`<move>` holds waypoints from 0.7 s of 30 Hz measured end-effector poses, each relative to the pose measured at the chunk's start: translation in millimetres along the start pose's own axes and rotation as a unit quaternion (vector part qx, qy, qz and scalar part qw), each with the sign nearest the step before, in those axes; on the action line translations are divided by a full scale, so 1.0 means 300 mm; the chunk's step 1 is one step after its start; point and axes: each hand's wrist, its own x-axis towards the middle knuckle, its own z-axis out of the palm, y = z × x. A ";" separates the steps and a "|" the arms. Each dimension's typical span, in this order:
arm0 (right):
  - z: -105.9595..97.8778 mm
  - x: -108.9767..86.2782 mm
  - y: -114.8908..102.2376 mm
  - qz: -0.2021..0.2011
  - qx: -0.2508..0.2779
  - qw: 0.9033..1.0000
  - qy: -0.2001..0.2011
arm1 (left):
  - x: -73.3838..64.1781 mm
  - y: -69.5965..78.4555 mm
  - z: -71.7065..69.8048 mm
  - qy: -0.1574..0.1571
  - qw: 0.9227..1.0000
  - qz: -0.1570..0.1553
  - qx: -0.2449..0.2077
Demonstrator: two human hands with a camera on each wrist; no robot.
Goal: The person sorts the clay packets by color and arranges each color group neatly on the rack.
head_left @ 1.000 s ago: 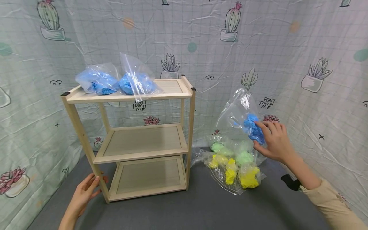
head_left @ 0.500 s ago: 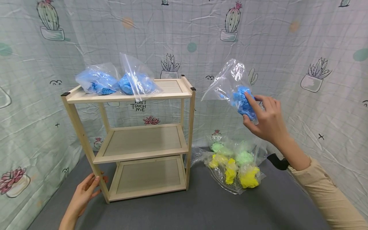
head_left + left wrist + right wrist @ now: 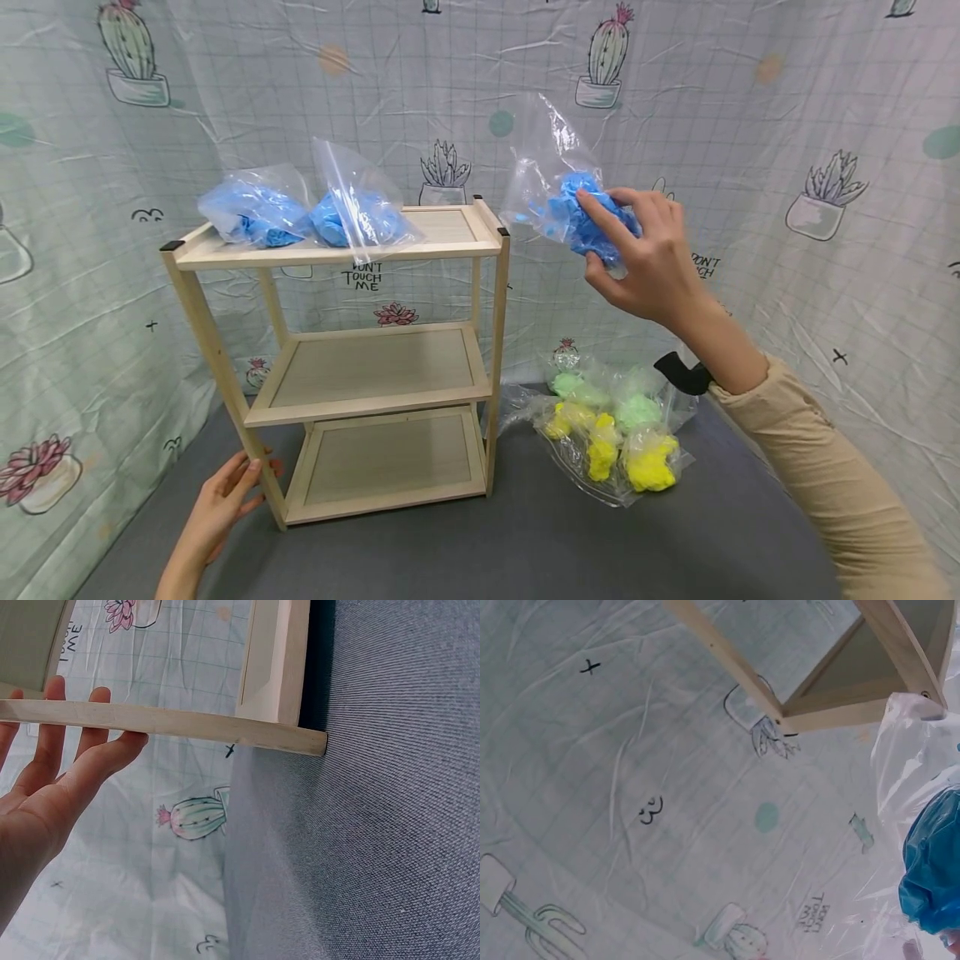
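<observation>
Left hand: thumb in front of the left front post, other fingers reaching behind it; the hold looks light. Pressing harder there could shift or tilt the rack.

Wooden rack: three shelves, upright, spreading rightward and upward from the left fingers.

First blue bag: lying on the top shelf, high above the left fingers, at the shelf's left end.

Second blue bag: just right of the first, well left of the right fingers. Its clear flap hangs over the shelf's front edge; anything catching that flap could drag the bag off.

Third blue bag: in the air, in the right fingers, its loose clear film spreading left and upward from the fingertips. The film overlaps the rack's corner in the right wrist view; contact cannot be told. A snag there could pull it from the grip.

Right hand: thumb below, fingers on top, pinching the third blue bag by its filled part. Slick film or sliding contents could loosen this hold.

Green bags and yellow bags: heaped on the dark cloth, well below the right fingers. A dropped bag could land among them.
</observation>
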 end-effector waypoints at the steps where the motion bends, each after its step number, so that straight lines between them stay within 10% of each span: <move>1: 0.006 0.008 -0.003 -0.002 0.000 1.000 0.000 | 0.001 0.000 0.001 0.000 1.000 0.000 0.001; 21: 0.131 0.168 -0.106 -0.006 0.014 0.997 -0.081 | -0.004 0.006 -0.001 -0.004 1.000 -0.007 0.017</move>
